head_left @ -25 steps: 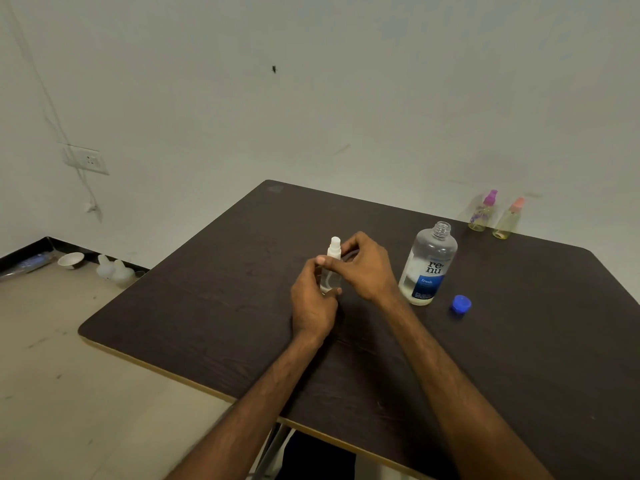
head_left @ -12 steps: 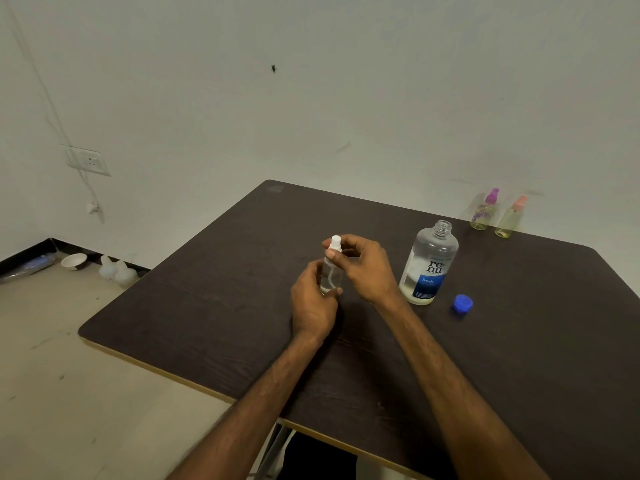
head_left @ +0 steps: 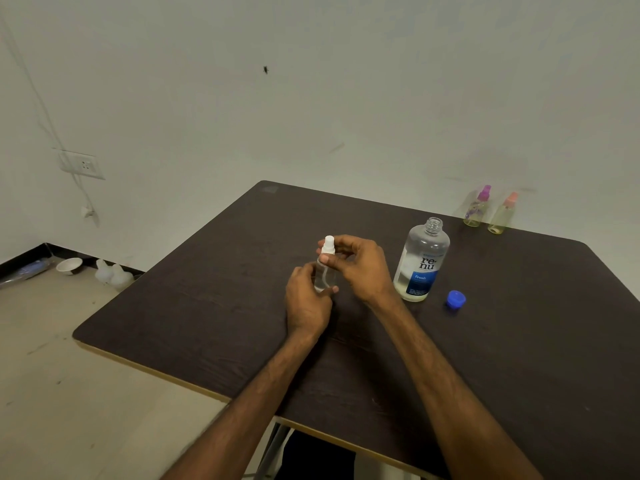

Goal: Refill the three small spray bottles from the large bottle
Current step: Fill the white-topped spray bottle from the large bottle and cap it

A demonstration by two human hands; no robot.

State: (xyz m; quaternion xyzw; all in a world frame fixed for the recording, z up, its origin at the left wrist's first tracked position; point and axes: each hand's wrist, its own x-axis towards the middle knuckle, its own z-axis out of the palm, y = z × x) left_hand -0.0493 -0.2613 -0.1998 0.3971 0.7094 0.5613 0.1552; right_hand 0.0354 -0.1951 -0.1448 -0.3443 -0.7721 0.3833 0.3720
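A small clear spray bottle (head_left: 325,271) with a white spray top (head_left: 328,244) stands upright on the dark table (head_left: 207,299). My left hand (head_left: 306,299) grips its body from the near side. My right hand (head_left: 360,263) pinches the white top with thumb and fingers. Just right of my right hand stands the large clear bottle (head_left: 421,259) with a blue label, uncapped. Its blue cap (head_left: 455,299) lies on the table to its right. Two more small spray bottles, one with a purple top (head_left: 478,207) and one with an orange top (head_left: 502,214), stand at the far edge by the wall.
The table's far edge meets a white wall. On the floor at left lie a white bowl (head_left: 69,265) and white plastic bottles (head_left: 112,276). A wall socket (head_left: 81,164) with a hanging cable is at left.
My right hand's fingers have shifted around the white top, and the thumb now sits lower on it. The left hand keeps its hold on the bottle's body.
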